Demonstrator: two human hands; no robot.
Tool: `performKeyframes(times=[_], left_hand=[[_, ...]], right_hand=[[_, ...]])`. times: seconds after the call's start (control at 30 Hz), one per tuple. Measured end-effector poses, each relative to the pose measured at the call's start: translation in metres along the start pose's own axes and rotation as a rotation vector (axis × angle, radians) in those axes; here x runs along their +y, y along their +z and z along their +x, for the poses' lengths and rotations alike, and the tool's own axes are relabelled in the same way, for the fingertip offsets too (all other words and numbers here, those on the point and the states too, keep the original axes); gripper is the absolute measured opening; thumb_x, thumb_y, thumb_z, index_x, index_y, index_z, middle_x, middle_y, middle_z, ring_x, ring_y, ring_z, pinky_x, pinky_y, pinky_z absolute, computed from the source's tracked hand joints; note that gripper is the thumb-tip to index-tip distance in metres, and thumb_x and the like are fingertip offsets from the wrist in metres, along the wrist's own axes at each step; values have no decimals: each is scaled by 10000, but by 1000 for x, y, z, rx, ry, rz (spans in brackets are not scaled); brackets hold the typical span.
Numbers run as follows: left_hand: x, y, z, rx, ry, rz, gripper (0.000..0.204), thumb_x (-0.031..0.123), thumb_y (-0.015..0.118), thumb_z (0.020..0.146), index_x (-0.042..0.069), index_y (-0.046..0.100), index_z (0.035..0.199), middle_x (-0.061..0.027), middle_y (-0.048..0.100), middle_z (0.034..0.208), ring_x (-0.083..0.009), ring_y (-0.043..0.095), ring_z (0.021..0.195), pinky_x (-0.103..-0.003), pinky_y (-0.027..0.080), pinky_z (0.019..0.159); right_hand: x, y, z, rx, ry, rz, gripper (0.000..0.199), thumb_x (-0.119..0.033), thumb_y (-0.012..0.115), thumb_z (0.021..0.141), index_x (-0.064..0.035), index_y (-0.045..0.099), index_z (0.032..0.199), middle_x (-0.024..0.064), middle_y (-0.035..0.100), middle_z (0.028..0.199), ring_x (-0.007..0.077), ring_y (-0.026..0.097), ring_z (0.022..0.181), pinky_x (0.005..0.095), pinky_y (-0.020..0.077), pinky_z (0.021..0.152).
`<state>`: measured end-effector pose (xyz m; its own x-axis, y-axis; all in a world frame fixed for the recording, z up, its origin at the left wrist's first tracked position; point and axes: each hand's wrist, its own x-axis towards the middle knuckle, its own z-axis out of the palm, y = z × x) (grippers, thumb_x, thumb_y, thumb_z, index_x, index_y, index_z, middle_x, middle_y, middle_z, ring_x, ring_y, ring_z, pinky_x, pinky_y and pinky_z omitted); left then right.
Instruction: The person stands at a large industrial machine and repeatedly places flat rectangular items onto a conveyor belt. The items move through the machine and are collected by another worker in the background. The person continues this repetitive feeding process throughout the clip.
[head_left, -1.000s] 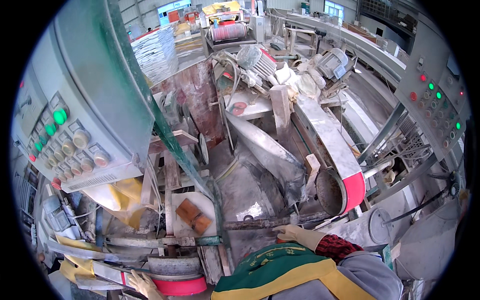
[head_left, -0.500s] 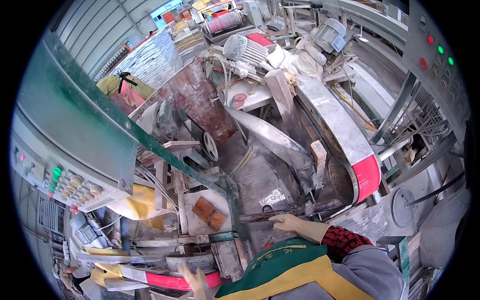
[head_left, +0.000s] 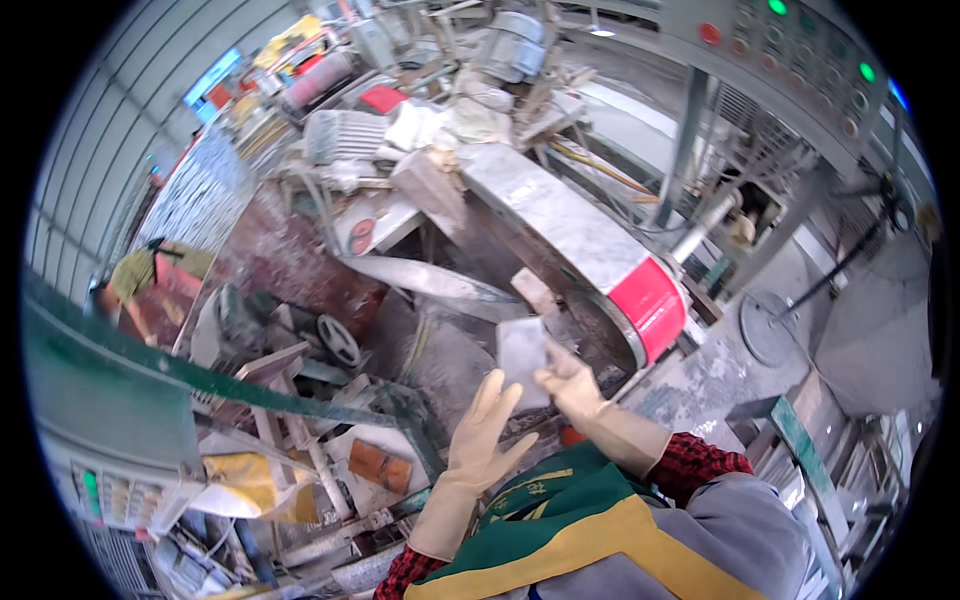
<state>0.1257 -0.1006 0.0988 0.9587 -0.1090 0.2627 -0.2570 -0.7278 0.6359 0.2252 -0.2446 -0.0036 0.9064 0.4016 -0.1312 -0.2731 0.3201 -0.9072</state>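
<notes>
My right hand (head_left: 578, 388), in a cream rubber glove, grips the edge of a small pale-grey rectangular slab (head_left: 521, 346) held up in front of me. What the slab is made of is blurred. Beside it, my left hand (head_left: 482, 432) in a matching glove is raised with its fingers spread, holding nothing and apart from the slab. Beyond the hands lies a curved grey metal guard (head_left: 435, 276). A belt machine with a pale top and a red end (head_left: 648, 308) stands just right of the slab.
An orange-brown block (head_left: 380, 466) rests on a white board at my left. A green metal beam (head_left: 250, 385) crosses from the left, above a button panel (head_left: 118, 500). Another control panel (head_left: 790, 50) hangs at upper right. A person (head_left: 150, 285) is at far left.
My right hand has risen with the grey slab now in it. My left hand has come up from the lower left to beside it. The view has swung to the right.
</notes>
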Motion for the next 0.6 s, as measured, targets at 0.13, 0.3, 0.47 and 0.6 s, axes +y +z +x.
performKeyframes(times=[0.13, 0.3, 0.47, 0.6], left_hand=[[-35, 10, -22, -31, -179, -44, 598, 121, 729, 733, 39, 481, 1270, -224, 403, 1364, -331, 398, 1270, -354, 327, 1047], [-79, 6, -63, -27, -430, -81, 572, 132, 704, 765, 50, 479, 1284, -211, 412, 1363, -316, 403, 1272, -340, 331, 1047], [-103, 2, -115, 14, -687, -223, 548, 133, 671, 806, 62, 459, 1306, -155, 398, 1388, -262, 347, 1314, -321, 287, 1071], [-95, -3, -124, 9, -846, -297, 528, 126, 655, 826, 61, 455, 1310, -124, 390, 1399, -228, 319, 1328, -315, 259, 1084]], right_hand=[[-43, -70, 12, 453, -170, -61, 751, 48, 583, 790, -15, 202, 1435, 58, 632, 993, 85, 573, 782, 202, 481, 678], [-27, -156, 49, 771, -219, -305, 798, -4, 604, 724, -16, 233, 1429, 50, 580, 840, 129, 538, 658, 243, 440, 572], [-13, -175, 74, 836, -212, -457, 817, -109, 641, 703, -25, 255, 1418, 163, 628, 971, 224, 607, 797, 299, 477, 684], [-12, -172, 85, 839, -63, -657, 817, -196, 620, 735, -44, 215, 1428, 226, 624, 996, 319, 625, 832, 358, 489, 726]])
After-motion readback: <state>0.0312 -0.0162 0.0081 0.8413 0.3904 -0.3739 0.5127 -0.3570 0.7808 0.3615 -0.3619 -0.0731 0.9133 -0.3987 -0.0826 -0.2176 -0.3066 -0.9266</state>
